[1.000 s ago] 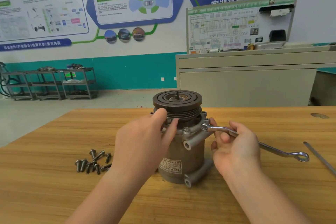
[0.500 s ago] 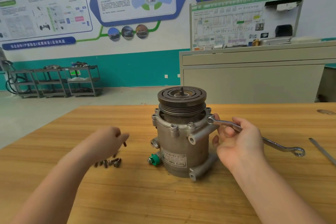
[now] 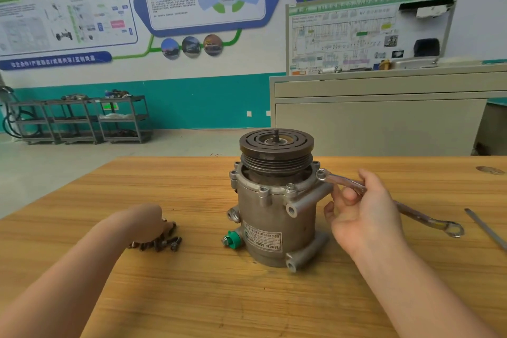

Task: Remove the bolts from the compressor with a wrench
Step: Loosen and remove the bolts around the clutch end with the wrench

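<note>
The grey compressor (image 3: 274,217) stands upright on the wooden table (image 3: 192,296), with its dark pulley (image 3: 275,145) on top. My right hand (image 3: 365,214) grips the shank of a double ring wrench (image 3: 411,212); the near ring sits on the flange at the compressor's right side. A bolt head (image 3: 290,187) shows on the front of the flange. My left hand (image 3: 145,221) is curled, knuckles up, over the pile of loose bolts (image 3: 164,243) left of the compressor. What its fingers enclose is hidden.
A thin metal strip (image 3: 485,228) lies at the table's right edge. A green plug (image 3: 233,239) sticks out low on the compressor's left. A grey cabinet (image 3: 384,123) stands behind the table, and metal shelves (image 3: 82,118) line the far wall.
My left hand left the compressor's top and moved left and down onto the bolt pile. My right hand and the wrench stayed at the flange.
</note>
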A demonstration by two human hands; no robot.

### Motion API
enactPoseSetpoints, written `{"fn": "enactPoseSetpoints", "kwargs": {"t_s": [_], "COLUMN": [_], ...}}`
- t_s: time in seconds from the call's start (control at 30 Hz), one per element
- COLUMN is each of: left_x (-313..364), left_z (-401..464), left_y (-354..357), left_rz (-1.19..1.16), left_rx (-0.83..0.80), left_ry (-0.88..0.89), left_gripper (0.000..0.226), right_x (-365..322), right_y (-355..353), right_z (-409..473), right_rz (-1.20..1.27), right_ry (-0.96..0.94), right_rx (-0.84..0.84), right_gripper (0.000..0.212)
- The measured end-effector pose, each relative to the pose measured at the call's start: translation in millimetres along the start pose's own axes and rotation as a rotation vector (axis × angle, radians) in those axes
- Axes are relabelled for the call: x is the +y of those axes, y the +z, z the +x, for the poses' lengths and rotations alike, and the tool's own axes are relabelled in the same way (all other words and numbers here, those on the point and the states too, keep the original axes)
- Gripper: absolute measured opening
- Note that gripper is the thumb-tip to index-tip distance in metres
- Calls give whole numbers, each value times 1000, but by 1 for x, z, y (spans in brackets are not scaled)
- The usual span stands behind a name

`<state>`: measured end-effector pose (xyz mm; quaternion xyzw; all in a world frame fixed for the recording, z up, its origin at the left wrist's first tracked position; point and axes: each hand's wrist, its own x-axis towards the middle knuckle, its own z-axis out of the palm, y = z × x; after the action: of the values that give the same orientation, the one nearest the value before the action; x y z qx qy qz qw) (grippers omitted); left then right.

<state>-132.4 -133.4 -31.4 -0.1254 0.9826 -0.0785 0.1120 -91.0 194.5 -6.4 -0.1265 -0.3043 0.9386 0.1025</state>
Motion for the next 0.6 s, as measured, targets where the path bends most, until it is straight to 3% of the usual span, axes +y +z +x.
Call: {"fn": "enactPoseSetpoints", "kwargs": {"t_s": [0.07,0.13,0.23,0.33,0.37,0.43,0.5,0.6], "left_x": [2,10,43,87,99,114,120,122], "left_z": [-10,-23,-51,-75,-78,-77,-76,-73], "left_y": [-5,-11,-23,-33,-34,-33,-30,-30], "left_rz": [-18,-197,-820,-1142,-1198,-1325,-1399,-1402], "left_rx": [39,209,452,370,332,318,384,456], "left_ry": [-23,11,354,743,833,940,946,914], "left_gripper": [49,54,92,136,136,110,94,94], "right_x": [0,2,6,8,8,8,7,4], "right_y": [-1,-1,0,-2,-4,-8,-9,-6], "right_z": [-3,-6,-16,-22,-22,-22,-22,-23], "right_rz": [-76,-201,-358,-538,-613,-739,-766,-778], "right_ry": [-156,-360,-646,-947,-1051,-1245,-1295,-1328], "right_rx": [23,-7,-109,-266,-314,-406,-472,-507], "right_gripper": [17,27,42,36,36,34,27,23]}}
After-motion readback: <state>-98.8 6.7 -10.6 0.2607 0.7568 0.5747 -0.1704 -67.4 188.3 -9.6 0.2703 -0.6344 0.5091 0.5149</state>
